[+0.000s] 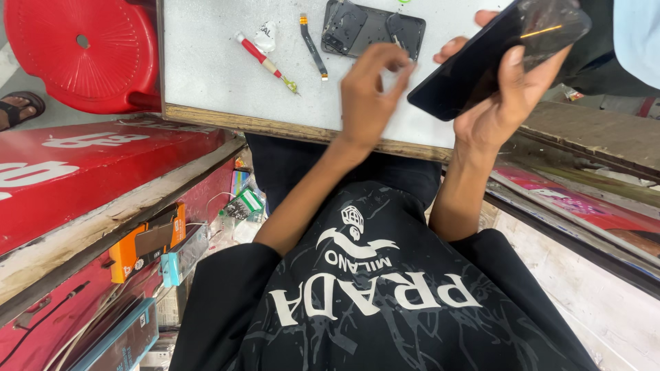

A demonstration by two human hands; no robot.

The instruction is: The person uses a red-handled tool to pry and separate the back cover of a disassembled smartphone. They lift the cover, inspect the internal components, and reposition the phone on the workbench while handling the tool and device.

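My right hand [498, 103] grips a black smartphone [495, 58], tilted with its dark screen facing me, above the right edge of the white worktop [206, 69]. My left hand [371, 93] hovers over the worktop with fingers pinched together near the phone's lower end; whether it holds a tiny part I cannot tell. Just beyond my left hand lies a dark opened phone back housing [371, 29]. A red-handled screwdriver [265, 62], a thin flex cable strip [313, 47] and a small white tube [265, 34] lie to the left of it.
A red plastic stool [82, 51] stands at the upper left beside the worktop. A red counter [89, 172] with small boxed goods [148, 244] below it runs along my left. Another counter edge [591, 137] and pink printed sheets [584, 206] lie on my right.
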